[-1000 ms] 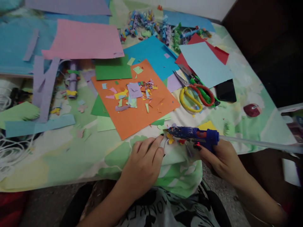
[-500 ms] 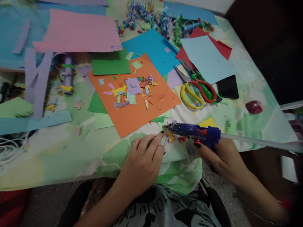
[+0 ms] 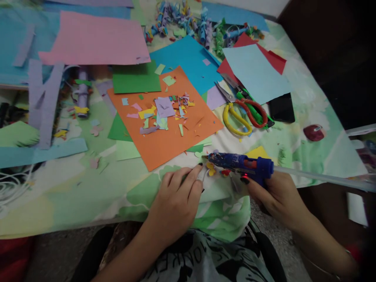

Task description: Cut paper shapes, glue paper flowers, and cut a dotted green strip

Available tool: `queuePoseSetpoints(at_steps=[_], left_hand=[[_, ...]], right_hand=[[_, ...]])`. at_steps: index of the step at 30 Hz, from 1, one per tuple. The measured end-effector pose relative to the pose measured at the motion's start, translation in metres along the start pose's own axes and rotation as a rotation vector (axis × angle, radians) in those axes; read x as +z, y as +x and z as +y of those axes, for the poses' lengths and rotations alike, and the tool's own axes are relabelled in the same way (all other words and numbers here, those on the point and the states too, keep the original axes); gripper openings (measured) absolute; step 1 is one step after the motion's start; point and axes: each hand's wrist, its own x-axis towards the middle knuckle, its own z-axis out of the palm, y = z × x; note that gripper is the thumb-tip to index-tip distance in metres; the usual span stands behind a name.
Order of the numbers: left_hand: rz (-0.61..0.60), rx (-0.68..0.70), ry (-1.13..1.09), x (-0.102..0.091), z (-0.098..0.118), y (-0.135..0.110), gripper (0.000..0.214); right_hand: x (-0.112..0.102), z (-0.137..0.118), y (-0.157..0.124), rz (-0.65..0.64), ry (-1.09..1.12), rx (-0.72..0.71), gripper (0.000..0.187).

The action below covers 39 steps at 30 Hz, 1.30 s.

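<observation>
My right hand (image 3: 274,196) is closed round the grip of a blue glue gun (image 3: 241,163), whose nozzle points left with a clear glue stick (image 3: 317,177) trailing out to the right. My left hand (image 3: 179,197) lies at the table's front edge with its fingers curled, the fingertips pressing on something small and pale just below the nozzle. Small yellow and red paper flowers (image 3: 216,170) lie under the gun. An orange sheet (image 3: 167,117) strewn with paper scraps sits just beyond the hands.
Scissors with yellow, red and green handles (image 3: 243,111) lie right of the orange sheet, beside a black phone (image 3: 281,108). Pink (image 3: 94,39), blue (image 3: 188,62), light blue (image 3: 255,74) and green (image 3: 136,80) sheets cover the far side. Curled paper strips (image 3: 188,23) lie at the back.
The hands and glue gun have barely moved; the view has shifted slightly, so the table's contents sit a little further left and up in the picture.
</observation>
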Motion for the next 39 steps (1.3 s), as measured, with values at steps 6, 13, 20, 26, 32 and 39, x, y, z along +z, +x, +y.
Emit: queuePoseSetpoints(at_steps=[6,13,20,26,32,39], left_hand=[[0.002,-0.004,-0.014,-0.0003,-0.0004,0.0002,0.008],[0.015,0.0,-0.011,-0.0006,-0.0003,0.001,0.008],[0.011,-0.005,-0.019,-0.0008,0.0004,0.0003,0.007],[0.021,-0.007,-0.018,0.0002,-0.0007,0.0,0.01],[0.015,-0.009,-0.022,-0.0002,-0.0008,0.0009,0.011],[0.006,-0.007,-0.018,0.0001,-0.0011,0.0006,0.008]], right_hand=[[-0.0003,-0.001,-0.0017,-0.006,-0.003,0.0,0.027],[0.002,-0.0005,-0.001,0.02,-0.031,-0.002,0.034],[0.003,-0.001,-0.0018,-0.02,-0.011,-0.001,0.023],[0.0015,0.0003,-0.0039,0.002,-0.003,0.002,0.021],[0.0006,0.0069,-0.009,-0.02,0.012,-0.045,0.021],[0.001,0.0037,-0.0073,-0.035,-0.011,-0.069,0.019]])
